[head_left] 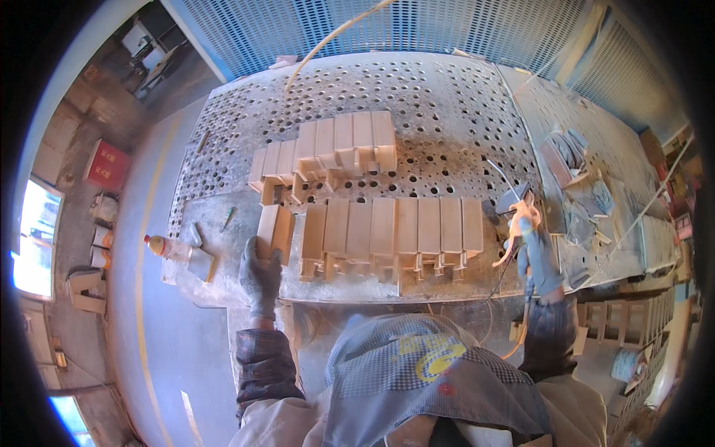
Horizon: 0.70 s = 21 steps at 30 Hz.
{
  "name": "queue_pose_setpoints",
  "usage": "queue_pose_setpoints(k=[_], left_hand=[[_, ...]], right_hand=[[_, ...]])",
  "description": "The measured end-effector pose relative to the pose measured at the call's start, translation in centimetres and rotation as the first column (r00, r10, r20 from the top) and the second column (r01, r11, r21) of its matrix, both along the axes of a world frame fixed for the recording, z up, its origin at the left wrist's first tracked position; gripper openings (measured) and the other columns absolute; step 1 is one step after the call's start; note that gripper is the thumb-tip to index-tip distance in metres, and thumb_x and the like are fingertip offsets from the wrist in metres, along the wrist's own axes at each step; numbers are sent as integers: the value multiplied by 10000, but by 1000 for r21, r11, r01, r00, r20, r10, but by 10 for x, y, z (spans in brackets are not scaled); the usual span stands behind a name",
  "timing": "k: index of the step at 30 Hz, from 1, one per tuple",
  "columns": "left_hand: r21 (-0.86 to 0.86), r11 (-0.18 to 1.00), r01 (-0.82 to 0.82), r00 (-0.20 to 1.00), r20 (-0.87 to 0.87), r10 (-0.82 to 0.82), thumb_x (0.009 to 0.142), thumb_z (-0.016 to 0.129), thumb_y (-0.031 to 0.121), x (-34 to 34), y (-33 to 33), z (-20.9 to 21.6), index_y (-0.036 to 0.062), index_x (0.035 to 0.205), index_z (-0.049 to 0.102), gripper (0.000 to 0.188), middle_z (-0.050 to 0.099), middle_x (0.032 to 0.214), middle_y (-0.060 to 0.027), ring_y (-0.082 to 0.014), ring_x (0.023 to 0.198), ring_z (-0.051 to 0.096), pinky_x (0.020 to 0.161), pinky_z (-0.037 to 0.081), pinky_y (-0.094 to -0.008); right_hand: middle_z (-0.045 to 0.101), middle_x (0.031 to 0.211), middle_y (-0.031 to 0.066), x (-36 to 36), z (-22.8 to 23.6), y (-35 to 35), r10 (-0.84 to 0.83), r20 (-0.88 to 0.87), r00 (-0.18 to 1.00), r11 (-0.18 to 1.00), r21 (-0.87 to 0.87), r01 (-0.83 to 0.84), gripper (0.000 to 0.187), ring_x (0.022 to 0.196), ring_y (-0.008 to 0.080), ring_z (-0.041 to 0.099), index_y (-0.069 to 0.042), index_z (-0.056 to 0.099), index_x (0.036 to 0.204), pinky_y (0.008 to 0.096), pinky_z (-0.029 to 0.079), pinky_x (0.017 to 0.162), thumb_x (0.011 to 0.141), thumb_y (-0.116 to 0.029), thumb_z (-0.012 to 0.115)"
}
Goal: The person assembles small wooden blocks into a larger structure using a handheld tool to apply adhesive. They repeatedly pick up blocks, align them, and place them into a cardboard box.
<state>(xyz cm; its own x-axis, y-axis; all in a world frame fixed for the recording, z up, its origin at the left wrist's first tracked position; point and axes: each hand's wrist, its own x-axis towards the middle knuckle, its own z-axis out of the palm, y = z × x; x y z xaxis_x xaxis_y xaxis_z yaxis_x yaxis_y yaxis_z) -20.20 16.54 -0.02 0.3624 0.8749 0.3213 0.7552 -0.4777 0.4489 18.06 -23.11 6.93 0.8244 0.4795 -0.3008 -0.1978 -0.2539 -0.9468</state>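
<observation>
Standing before a perforated bench (462, 119), the person has both hands low over its near side. The bench is grey, dusty and full of round holes; a smoother plate covers part of its left side. On it is the front row (395, 231) of pale wooden blocks, set side by side; behind this row stands the rear row (328, 149), shifted somewhat to the left. Farther behind the front row rises a blue wall (417, 33) with many slots, and a pale hose (328, 41) hangs before it. To the left of the front row, a bottle (173, 249) lies on the bench, and beyond the bench edge are the bluish floor (179, 335) with a yellow line (153, 223), a red box (108, 165) and a bright window (37, 242). Low to the right of the front row is a wooden rack (622, 324).

Both forearms come from below, in dark checked sleeves. The left hand (258, 279), in a grey glove, is closed on the near end of a single block (275, 223), thumb at its right side; this block is just left of the front row. The right hand (540, 264), also gloved, reaches forward to the right of the front row, its fingers closed around an orange tool (523, 216); blur hides the exact finger places.
</observation>
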Motion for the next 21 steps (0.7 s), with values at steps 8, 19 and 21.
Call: queue_pose_setpoints(k=[8, 19, 21], left_hand=[[-433, 786, 441, 793, 599, -114, 1042, 598, 310, -5, 26, -54, -5, 1228, 629, 367, 677, 1116, -78, -206, 1032, 634, 928, 500, -338], [-790, 97, 605, 755, 609, 244, 971, 540, 663, 19, 67, -80, 112, 1490, 454, 762, 603, 1356, -46, -211, 1272, 563, 1035, 506, -396], [-801, -67, 595, 756, 530, 384, 971, 536, 668, 23, 62, -85, 117, 1509, 435, 777, 590, 1379, -54, -223, 1254, 580, 1038, 506, -398]], right_hand=[[553, 620, 36, 97, -105, -2, 43, -209, 977, 973, -211, -88, 480, 474, 144, 572, -98, 624, 952, 315, 429, 413, 970, -578, 600], [592, 748, 51, 44, -176, 44, -72, -37, 997, 997, -13, 71, 405, 614, 165, 602, -86, 618, 1016, 319, 460, 522, 976, -488, 599], [593, 762, 53, 25, -188, 45, -60, -98, 993, 998, 15, 61, 396, 629, 168, 603, -85, 616, 1026, 319, 461, 534, 976, -477, 599]])
